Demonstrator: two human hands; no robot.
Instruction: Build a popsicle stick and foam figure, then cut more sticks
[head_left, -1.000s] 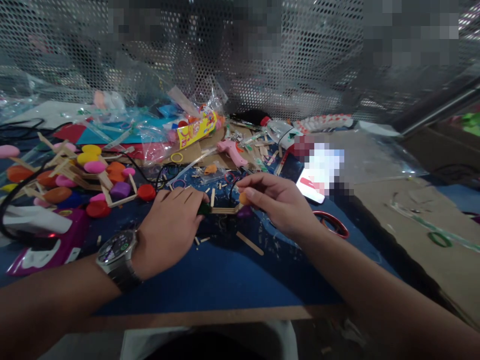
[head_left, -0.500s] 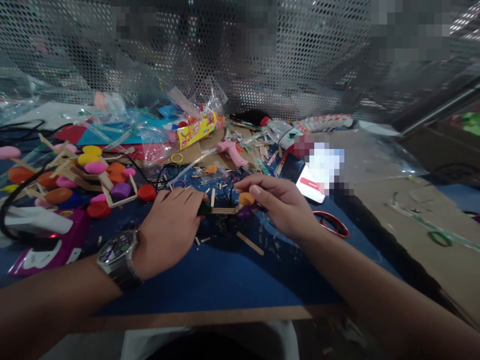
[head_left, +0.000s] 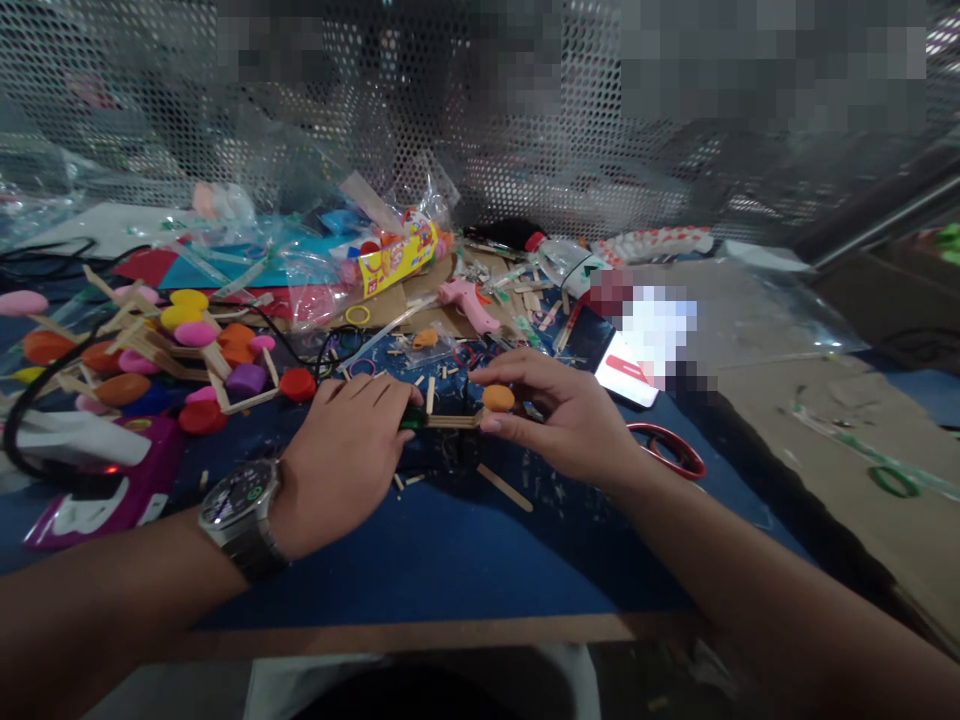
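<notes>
The left hand (head_left: 337, 465) holds the frame (head_left: 452, 421) by its green piece (head_left: 412, 417). The right hand's grip is narrow around the orange piece (head_left: 498, 398); whether it pinches, I cannot tell.

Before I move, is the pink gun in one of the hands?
No, the pink gun lies beyond the left hand and the right hand, apart from both.

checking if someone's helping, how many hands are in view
2: the left hand, holding a green piece, and the right hand, curled around an orange lump. Others could be hidden behind the mesh.
</notes>
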